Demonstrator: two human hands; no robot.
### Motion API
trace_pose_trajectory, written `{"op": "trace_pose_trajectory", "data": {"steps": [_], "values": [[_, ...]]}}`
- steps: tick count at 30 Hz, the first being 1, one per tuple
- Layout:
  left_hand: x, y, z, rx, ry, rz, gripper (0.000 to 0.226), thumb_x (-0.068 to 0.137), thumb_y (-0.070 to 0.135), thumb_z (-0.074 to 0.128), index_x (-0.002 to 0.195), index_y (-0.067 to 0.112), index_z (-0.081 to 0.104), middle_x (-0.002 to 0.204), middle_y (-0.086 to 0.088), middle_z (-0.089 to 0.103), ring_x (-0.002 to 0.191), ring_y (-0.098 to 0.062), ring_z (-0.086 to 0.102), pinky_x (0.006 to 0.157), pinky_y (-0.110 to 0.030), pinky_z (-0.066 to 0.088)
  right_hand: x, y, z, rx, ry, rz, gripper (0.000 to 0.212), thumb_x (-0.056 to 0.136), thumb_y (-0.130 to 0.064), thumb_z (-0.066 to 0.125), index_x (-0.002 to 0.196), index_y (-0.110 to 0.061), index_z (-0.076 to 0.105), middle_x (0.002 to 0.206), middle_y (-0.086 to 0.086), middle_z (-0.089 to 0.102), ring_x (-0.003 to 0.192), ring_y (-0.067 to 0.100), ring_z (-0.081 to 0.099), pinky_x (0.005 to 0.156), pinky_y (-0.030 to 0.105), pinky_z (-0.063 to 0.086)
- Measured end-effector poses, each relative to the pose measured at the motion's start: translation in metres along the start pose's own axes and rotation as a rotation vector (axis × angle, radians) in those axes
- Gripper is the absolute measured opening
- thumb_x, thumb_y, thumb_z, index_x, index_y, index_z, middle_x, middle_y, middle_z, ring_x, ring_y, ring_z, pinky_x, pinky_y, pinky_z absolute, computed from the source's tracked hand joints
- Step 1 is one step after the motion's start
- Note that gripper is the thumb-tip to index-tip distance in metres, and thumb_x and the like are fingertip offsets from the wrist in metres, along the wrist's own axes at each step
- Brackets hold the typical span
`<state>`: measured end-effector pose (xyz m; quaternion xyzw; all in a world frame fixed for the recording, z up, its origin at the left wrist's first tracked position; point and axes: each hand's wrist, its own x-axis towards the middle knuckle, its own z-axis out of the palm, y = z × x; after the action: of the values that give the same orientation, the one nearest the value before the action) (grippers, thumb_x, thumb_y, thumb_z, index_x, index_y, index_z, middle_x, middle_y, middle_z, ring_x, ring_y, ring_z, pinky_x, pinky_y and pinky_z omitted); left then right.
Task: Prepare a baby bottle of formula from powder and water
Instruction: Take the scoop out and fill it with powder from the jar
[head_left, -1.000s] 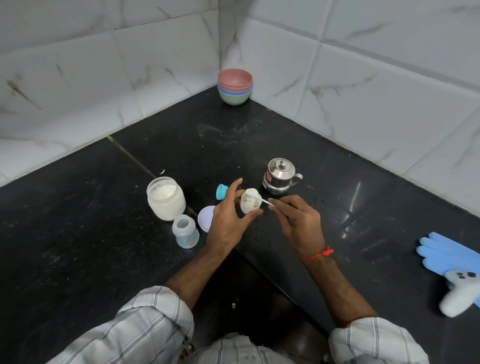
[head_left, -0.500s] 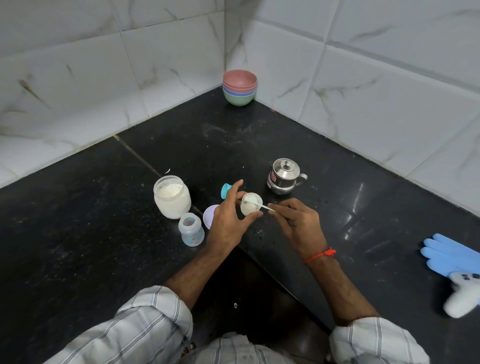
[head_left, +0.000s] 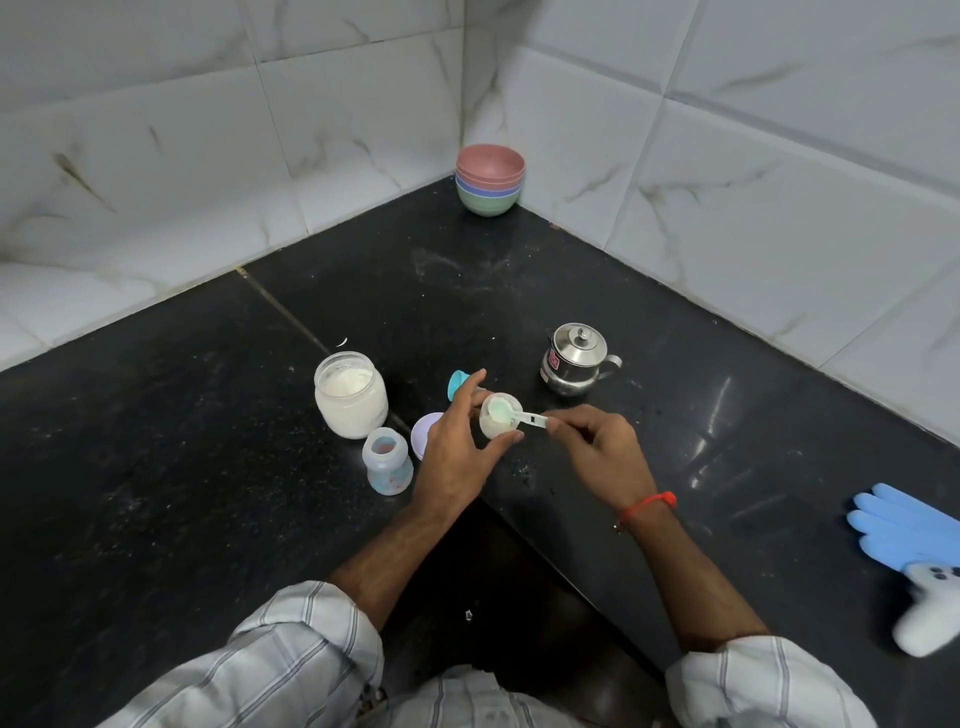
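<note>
Two bare hands work close together over the front edge of a black counter (head_left: 156, 467) set in a tiled corner. The left hand (head_left: 457, 452) has its thumb and fingers curled round a small white bottle (head_left: 496, 423), holding it with the open mouth facing up. The right hand (head_left: 597, 452) pinches the handle of a white measuring scoop (head_left: 519, 415) between thumb and fingertips, and the bowl of the scoop sits at the mouth of the bottle, where a pale greenish tint shows. Whether powder lies in the scoop cannot be told.

Left of the hands stands an open glass jar (head_left: 350, 395) filled well up with white powder. Just in front of the jar, and nearer the person, a second small baby bottle (head_left: 387, 465) stands upright with no cap, clear with coloured print on its side. A pale lilac lid (head_left: 427, 434) lies flat between that bottle and the left hand, partly hidden by the hand. A teal cap (head_left: 457, 383) peeks out behind the left fingers. Beyond the right hand a small lidded steel pot (head_left: 576, 358) with a side handle stands on the counter, apart from both hands.

Far back in the corner sits a stack of coloured bowls (head_left: 490, 179), pink on top and green below. At the right edge lie a blue glove (head_left: 904, 530) and, partly on it, a white controller (head_left: 930, 608). A red thread (head_left: 649, 504) circles the right wrist, and striped sleeves (head_left: 291, 660) cover both upper arms.
</note>
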<state>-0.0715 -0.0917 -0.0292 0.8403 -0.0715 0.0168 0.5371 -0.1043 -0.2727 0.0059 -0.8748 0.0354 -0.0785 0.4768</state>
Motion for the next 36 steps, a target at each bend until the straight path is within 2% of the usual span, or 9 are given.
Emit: {"op": "trace_pose_trajectory", "data": {"steps": [4, 8, 14, 19, 21, 23, 26, 30, 36], "values": [[-0.010, -0.008, 0.003, -0.055, 0.033, -0.032, 0.093, 0.077, 0.023, 0.087, 0.153, 0.022, 0.034, 0.112, 0.033, 0.057, 0.103, 0.029, 0.049, 0.090, 0.004, 0.035, 0.015, -0.012, -0.001, 0.350, -0.018, 0.246, 0.020, 0.095, -0.011, 0.068, 0.076, -0.010, 0.075, 0.057, -0.001, 0.060, 0.048, 0.006, 0.046, 0.053, 0.021, 0.040], [-0.024, -0.014, 0.008, -0.106, 0.008, -0.074, 0.099, 0.078, 0.024, 0.087, 0.156, 0.027, 0.026, 0.107, 0.035, 0.057, 0.101, 0.026, 0.053, 0.082, 0.001, 0.040, 0.034, -0.042, 0.005, 0.529, -0.065, 0.277, 0.015, 0.093, -0.010, 0.070, 0.080, -0.007, 0.076, 0.067, 0.007, 0.065, 0.049, 0.010, 0.048, 0.048, 0.020, 0.041], [-0.039, -0.025, 0.011, -0.098, -0.041, -0.053, 0.100, 0.080, 0.033, 0.083, 0.153, 0.039, 0.015, 0.113, 0.030, 0.060, 0.106, 0.025, 0.051, 0.090, -0.001, 0.038, 0.090, -0.100, 0.057, 0.233, -0.219, 0.162, 0.018, 0.090, -0.025, 0.076, 0.089, -0.007, 0.079, 0.076, 0.004, 0.071, 0.059, 0.010, 0.054, 0.051, 0.019, 0.046], [-0.043, -0.031, 0.007, -0.101, -0.041, -0.054, 0.098, 0.080, 0.045, 0.079, 0.158, 0.031, 0.021, 0.124, 0.020, 0.064, 0.114, 0.007, 0.057, 0.102, -0.020, 0.047, 0.120, -0.120, 0.115, -0.013, -0.347, 0.155, 0.023, 0.084, -0.032, 0.082, 0.078, -0.011, 0.075, 0.074, 0.004, 0.072, 0.058, 0.010, 0.054, 0.054, 0.022, 0.043], [-0.042, -0.032, 0.005, -0.092, -0.041, -0.065, 0.097, 0.081, 0.043, 0.078, 0.158, 0.034, 0.020, 0.124, 0.025, 0.061, 0.115, 0.008, 0.056, 0.103, -0.023, 0.048, 0.124, -0.124, 0.130, -0.105, -0.385, 0.138, 0.022, 0.084, -0.032, 0.081, 0.079, -0.012, 0.074, 0.075, 0.002, 0.071, 0.066, 0.014, 0.059, 0.066, 0.027, 0.052], [-0.041, -0.032, 0.002, -0.111, -0.059, -0.082, 0.092, 0.080, 0.049, 0.072, 0.156, 0.036, 0.022, 0.125, 0.028, 0.060, 0.117, 0.004, 0.058, 0.105, -0.032, 0.050, 0.127, -0.124, 0.141, -0.169, -0.404, 0.144, 0.027, 0.085, -0.032, 0.081, 0.091, -0.006, 0.077, 0.092, 0.009, 0.077, 0.086, 0.022, 0.069, 0.087, 0.036, 0.057], [-0.039, -0.030, -0.001, -0.112, -0.068, -0.097, 0.087, 0.081, 0.058, 0.066, 0.155, 0.035, 0.028, 0.129, 0.024, 0.061, 0.121, 0.000, 0.058, 0.106, -0.037, 0.050, 0.126, -0.120, 0.150, -0.248, -0.434, 0.149, 0.038, 0.083, -0.036, 0.082, 0.101, -0.003, 0.078, 0.105, 0.015, 0.077, 0.104, 0.028, 0.070, 0.097, 0.038, 0.056], [-0.039, -0.031, -0.006, -0.047, -0.026, -0.077, 0.091, 0.083, 0.042, 0.077, 0.156, 0.036, 0.024, 0.123, 0.031, 0.055, 0.119, 0.005, 0.054, 0.107, -0.031, 0.047, 0.126, -0.114, 0.134, -0.204, -0.379, 0.118, 0.037, 0.088, -0.037, 0.078, 0.098, -0.001, 0.078, 0.100, 0.015, 0.076, 0.097, 0.026, 0.069, 0.094, 0.036, 0.055], [-0.041, -0.031, -0.014, -0.065, 0.021, -0.030, 0.088, 0.083, 0.040, 0.079, 0.154, 0.041, 0.028, 0.129, 0.016, 0.063, 0.119, 0.001, 0.057, 0.100, -0.033, 0.052, 0.113, -0.089, 0.065, -0.072, -0.169, 0.054, 0.038, 0.096, -0.049, 0.061, 0.094, -0.015, 0.077, 0.077, 0.001, 0.073, 0.076, 0.012, 0.066, 0.076, 0.031, 0.052]]}}
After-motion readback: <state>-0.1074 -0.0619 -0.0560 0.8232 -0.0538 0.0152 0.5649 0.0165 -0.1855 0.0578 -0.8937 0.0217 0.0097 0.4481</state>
